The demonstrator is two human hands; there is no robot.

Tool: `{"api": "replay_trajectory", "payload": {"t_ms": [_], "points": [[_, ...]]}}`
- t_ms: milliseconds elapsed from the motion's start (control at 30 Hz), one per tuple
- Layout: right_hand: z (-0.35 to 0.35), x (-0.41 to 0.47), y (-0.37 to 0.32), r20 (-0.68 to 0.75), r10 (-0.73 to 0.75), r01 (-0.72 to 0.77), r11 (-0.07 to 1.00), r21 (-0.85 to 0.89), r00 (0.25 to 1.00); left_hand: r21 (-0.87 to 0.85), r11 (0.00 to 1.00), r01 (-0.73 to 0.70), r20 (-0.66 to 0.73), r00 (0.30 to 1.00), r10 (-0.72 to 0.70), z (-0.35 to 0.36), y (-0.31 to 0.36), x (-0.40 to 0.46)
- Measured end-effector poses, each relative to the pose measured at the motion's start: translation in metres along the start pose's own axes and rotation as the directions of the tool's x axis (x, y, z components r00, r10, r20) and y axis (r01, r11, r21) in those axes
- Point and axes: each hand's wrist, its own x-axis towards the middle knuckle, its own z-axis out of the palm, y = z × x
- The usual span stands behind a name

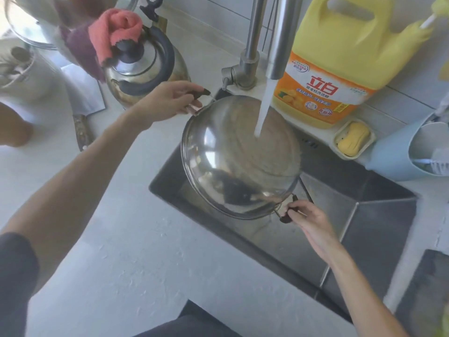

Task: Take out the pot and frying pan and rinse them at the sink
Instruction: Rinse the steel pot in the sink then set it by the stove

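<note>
Pot, round, shiny steel, held tilted above the dark rectangular sink under a white stream from the steel tap. Gripped by two small dark handles: left hand curled round the far one, right hand pinching the near one. Far left, rounded metal kettle draped with pink cloth; far right, yellow plastic jug, yellow soap.

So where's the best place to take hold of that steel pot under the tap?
By its two small dark side handles, one hand from each side, as the left hand and right hand do now. The pot is wide, round, smooth and tilted under the water stream; its wet wall probably gives fingers little purchase.
</note>
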Motion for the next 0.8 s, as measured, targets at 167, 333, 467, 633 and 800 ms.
{"api": "replay_trajectory", "payload": {"t_ms": [167, 333, 467, 633, 800], "points": [[-0.023, -0.008, -0.039, -0.049, -0.149, 0.135, 0.964, -0.229, 0.988, -0.132, 0.990, 0.055, 0.117, 0.992, -0.040, 0.013, -0.045, -0.019], [-0.039, -0.014, -0.098, -0.073, -0.345, 0.298, 0.883, -0.364, 0.936, -0.321, 0.930, 0.180, 0.182, 0.975, -0.126, 0.051, -0.089, -0.049], [-0.046, 0.005, -0.122, -0.110, -0.370, 0.289, 0.852, -0.437, 0.923, -0.322, 0.914, 0.248, 0.111, 0.968, -0.224, 0.083, -0.102, -0.065], [-0.057, 0.030, -0.090, -0.093, -0.121, 0.075, 0.916, -0.395, 0.988, -0.370, 0.905, 0.211, -0.096, 0.960, -0.263, 0.078, -0.100, -0.069], [-0.044, 0.024, -0.022, -0.032, 0.042, -0.047, 0.979, -0.197, 0.999, -0.275, 0.961, -0.016, -0.201, 0.979, -0.041, 0.054, -0.053, -0.050]]}}
